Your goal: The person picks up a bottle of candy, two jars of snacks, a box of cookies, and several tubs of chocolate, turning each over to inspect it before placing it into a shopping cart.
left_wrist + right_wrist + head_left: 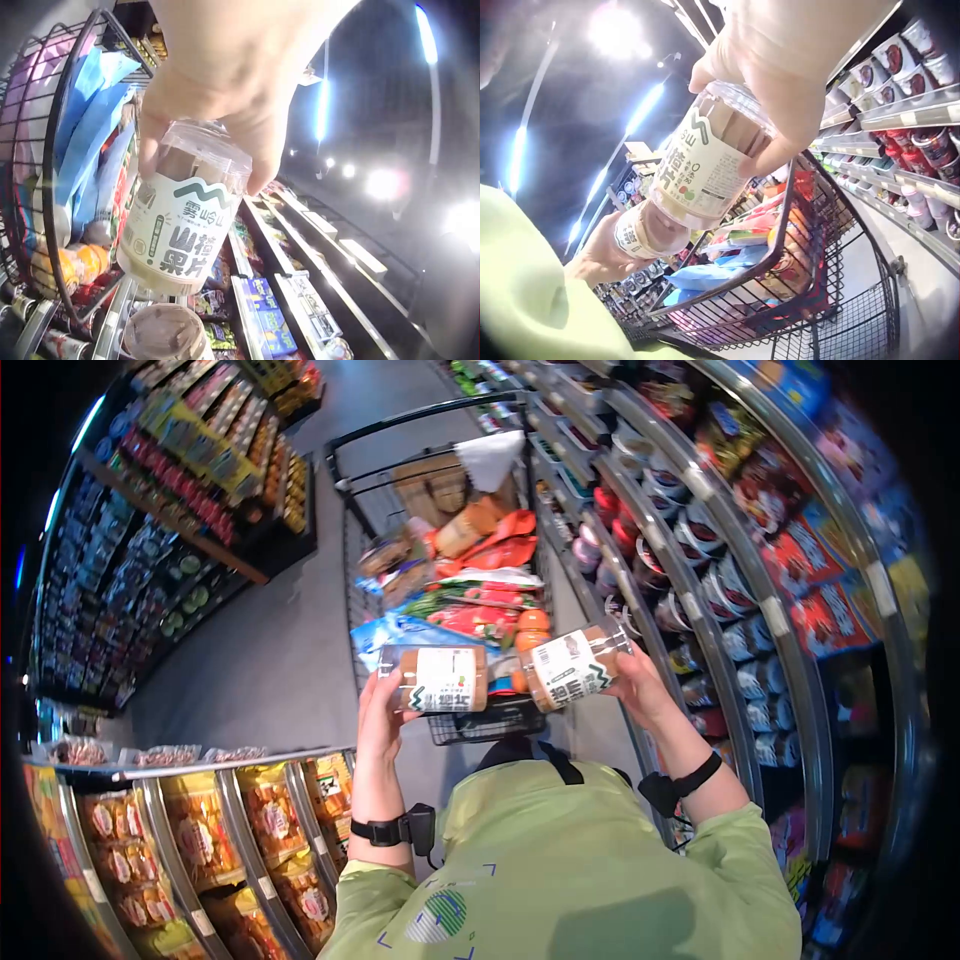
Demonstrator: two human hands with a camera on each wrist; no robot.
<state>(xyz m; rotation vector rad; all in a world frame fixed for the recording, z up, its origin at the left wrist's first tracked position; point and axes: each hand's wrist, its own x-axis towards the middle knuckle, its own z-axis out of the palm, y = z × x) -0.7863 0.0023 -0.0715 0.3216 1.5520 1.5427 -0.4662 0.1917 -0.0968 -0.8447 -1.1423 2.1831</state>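
Note:
My left hand (pixel 381 703) grips a clear plastic jar of brown dried fruit slices (pixel 447 678) by its lid end. A matching jar (pixel 570 665) is held in my right hand (pixel 640 685), its label turned up and its body tilted. Both jars lie on their sides in the head view, bases toward each other, over the near end of the cart. In the left wrist view, fingers and thumb wrap the lid of the left-hand jar (pixel 184 217). The right wrist view shows the right-hand jar (pixel 705 161) with fingers around its top.
A black wire shopping cart (pixel 345 550) stands in front, loaded with bagged food, an orange-capped bottle (pixel 532 628) and a paper bag (pixel 430 488). Shelves of packaged snacks (pixel 835 620) line the right. A display of yellow bags (pixel 200 835) stands at lower left, with another shelf unit (pixel 190 470) beyond the aisle.

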